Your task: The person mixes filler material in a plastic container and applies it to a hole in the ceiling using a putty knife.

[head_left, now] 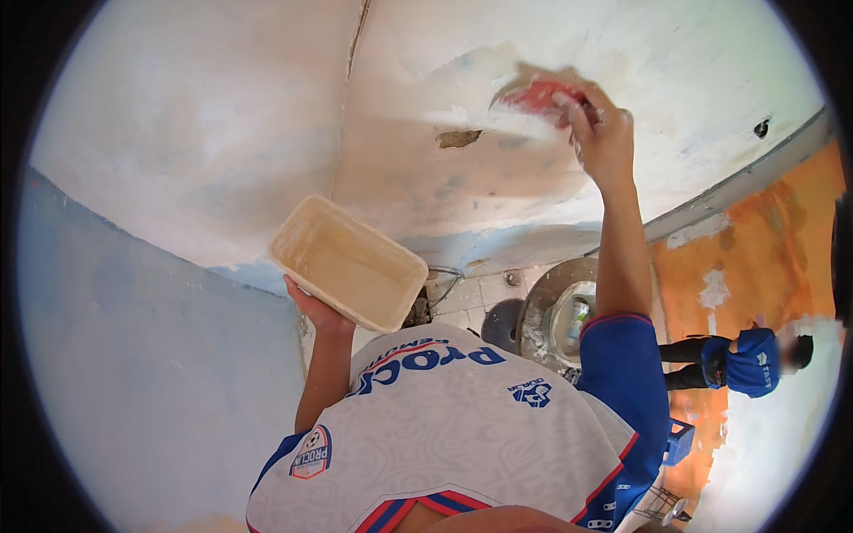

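Observation:
My left hand (320,311) holds a rectangular cream tub (306,229) from below and the side, its fingers mostly hidden under it. The tub is tilted with its inside facing me, and a pale coating covers its walls. Up at the right, my right hand (607,133) grips a red putty scraper (538,96), blurred at its edge. The scraper lies at or very near the whitish wall (418,53); I cannot tell if it touches. White smears mark my right fingers. Left of and below the scraper is a rough brown chipped patch (458,139) in the wall.
A thin crack (345,98) runs along the wall. On the left stands a blue wall (151,355), on the right a patchy orange one (755,249). Below are a round grey surface (533,324) bearing a bucket and a blue plastic stool (679,441). Another person (753,362) stands at the right.

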The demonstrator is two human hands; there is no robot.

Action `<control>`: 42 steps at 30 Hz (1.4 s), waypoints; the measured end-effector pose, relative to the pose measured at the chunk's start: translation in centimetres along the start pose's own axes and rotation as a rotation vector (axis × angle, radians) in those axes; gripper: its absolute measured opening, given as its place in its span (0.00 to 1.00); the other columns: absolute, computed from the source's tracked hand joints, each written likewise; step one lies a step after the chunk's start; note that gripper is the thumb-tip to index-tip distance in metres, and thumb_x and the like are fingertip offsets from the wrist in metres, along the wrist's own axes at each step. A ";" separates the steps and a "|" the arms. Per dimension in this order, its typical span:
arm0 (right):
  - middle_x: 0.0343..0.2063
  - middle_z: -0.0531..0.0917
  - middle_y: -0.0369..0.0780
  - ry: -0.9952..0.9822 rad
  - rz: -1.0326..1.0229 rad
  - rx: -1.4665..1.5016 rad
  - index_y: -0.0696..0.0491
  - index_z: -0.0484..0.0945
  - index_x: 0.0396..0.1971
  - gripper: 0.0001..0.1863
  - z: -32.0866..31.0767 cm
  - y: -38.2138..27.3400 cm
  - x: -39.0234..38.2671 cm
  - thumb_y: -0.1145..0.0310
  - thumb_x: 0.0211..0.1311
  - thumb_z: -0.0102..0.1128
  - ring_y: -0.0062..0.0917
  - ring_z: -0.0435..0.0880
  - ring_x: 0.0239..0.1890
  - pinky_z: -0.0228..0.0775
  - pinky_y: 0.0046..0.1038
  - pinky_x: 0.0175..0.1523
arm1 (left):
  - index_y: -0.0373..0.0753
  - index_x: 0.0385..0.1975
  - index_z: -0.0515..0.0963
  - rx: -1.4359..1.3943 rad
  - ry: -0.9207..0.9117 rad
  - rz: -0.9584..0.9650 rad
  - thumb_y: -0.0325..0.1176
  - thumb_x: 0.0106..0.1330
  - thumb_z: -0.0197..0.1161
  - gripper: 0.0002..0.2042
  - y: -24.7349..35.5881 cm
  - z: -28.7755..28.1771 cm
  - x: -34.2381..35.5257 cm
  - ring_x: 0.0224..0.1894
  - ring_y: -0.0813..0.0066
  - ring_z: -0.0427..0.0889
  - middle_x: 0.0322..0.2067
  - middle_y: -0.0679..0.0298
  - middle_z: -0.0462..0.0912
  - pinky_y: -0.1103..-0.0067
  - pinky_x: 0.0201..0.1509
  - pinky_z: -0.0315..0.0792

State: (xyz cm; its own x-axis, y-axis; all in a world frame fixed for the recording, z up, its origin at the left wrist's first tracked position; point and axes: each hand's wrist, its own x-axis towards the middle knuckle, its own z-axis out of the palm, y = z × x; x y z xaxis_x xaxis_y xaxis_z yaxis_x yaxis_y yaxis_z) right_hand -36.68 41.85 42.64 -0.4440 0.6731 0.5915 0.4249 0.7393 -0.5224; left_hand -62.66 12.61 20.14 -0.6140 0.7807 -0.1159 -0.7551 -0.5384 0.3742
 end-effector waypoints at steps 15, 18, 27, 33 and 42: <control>0.25 0.88 0.38 0.376 0.019 0.463 0.57 0.83 0.47 0.12 2.1 -1.0 -0.3 0.66 0.71 0.63 0.15 0.82 0.22 0.70 0.20 0.23 | 0.49 0.74 0.61 0.055 -0.022 0.053 0.65 0.76 0.34 0.35 -1.9 0.5 -0.2 0.70 0.58 0.69 0.71 0.62 0.68 0.61 0.71 0.68; 0.30 0.88 0.39 0.113 0.135 0.544 0.61 0.83 0.45 0.12 4.3 -2.0 -3.5 0.67 0.71 0.64 0.18 0.87 0.26 0.74 0.20 0.26 | 0.49 0.73 0.61 0.069 -0.027 0.066 0.65 0.76 0.34 0.35 -1.9 -0.1 -0.2 0.70 0.59 0.70 0.70 0.63 0.68 0.61 0.71 0.69; 0.27 0.86 0.40 0.577 0.187 0.761 0.62 0.81 0.44 0.11 8.7 -2.8 -3.8 0.69 0.72 0.64 0.17 0.82 0.21 0.71 0.20 0.25 | 0.50 0.74 0.61 0.030 0.022 0.060 0.66 0.76 0.34 0.35 -1.7 -1.2 -0.4 0.71 0.58 0.68 0.71 0.63 0.67 0.61 0.72 0.67; 0.28 0.86 0.41 0.391 0.267 0.799 0.62 0.81 0.43 0.11 9.8 -4.7 -5.2 0.69 0.71 0.65 0.18 0.82 0.21 0.73 0.20 0.25 | 0.50 0.74 0.60 0.038 -0.017 0.094 0.67 0.75 0.34 0.36 -1.7 -1.0 -0.4 0.71 0.58 0.68 0.71 0.64 0.66 0.61 0.72 0.67; 0.29 0.85 0.41 0.601 0.207 0.856 0.61 0.81 0.43 0.12 7.4 -3.6 -4.9 0.66 0.71 0.66 0.17 0.81 0.22 0.71 0.20 0.25 | 0.49 0.74 0.61 0.070 0.037 0.089 0.66 0.76 0.34 0.36 -1.8 -1.6 -1.0 0.70 0.58 0.69 0.70 0.63 0.67 0.61 0.71 0.68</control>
State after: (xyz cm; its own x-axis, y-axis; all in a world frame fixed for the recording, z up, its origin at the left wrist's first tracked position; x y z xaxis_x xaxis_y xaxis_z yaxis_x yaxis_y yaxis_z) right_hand -41.90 36.04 37.07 0.1349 0.8400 0.5255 -0.3525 0.5364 -0.7668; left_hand -61.00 12.27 18.13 -0.6871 0.7178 -0.1125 -0.6801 -0.5809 0.4473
